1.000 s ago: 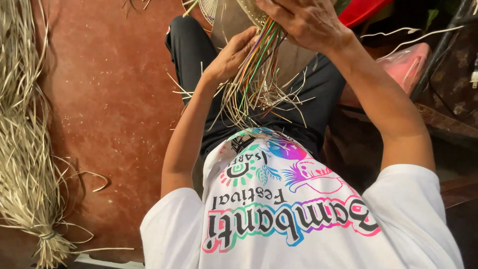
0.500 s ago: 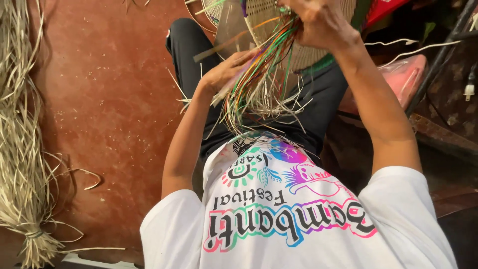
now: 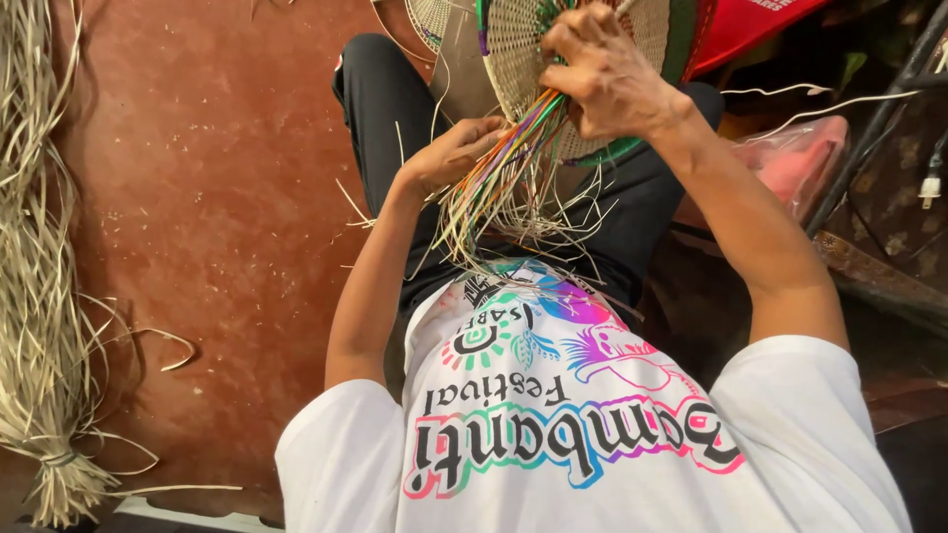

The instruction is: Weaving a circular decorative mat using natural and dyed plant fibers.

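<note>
both hands [image 3: 602, 79] grip coloured strands [image 3: 504, 163] of woven piece [image 3: 583, 39]; dried bundle [image 3: 39, 296] left

The left hand [image 3: 456, 153] pinches a bunch of coloured and pale straw strands [image 3: 499, 188] that trail down over the lap. The right hand [image 3: 604, 74] closes on the edge of a round woven piece [image 3: 518, 44], perhaps a fan, where the strands begin. A tied bundle of dried straw [image 3: 39, 326] lies on the reddish floor [image 3: 227, 197].
</note>
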